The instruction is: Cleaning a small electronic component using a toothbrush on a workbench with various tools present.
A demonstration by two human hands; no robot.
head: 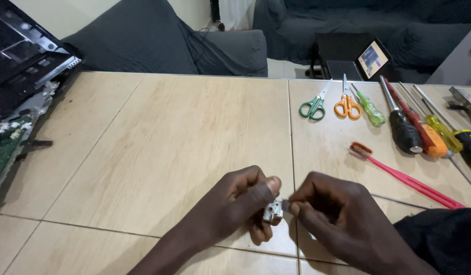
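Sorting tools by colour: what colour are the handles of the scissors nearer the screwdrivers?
Orange handles on those scissors; head view.

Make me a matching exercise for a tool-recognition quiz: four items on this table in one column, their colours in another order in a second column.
Column one:
1. Scissors nearer the table's middle
2. Scissors beside them on the right
3. Toothbrush
4. Small part between both hands

Column two:
A. Silvery metal
B. Orange handles
C. Pink-red
D. Green handles

Pairs: 1-D, 2-B, 3-C, 4-A.

The left hand and right hand both pinch the small metal part just above the tiled table.
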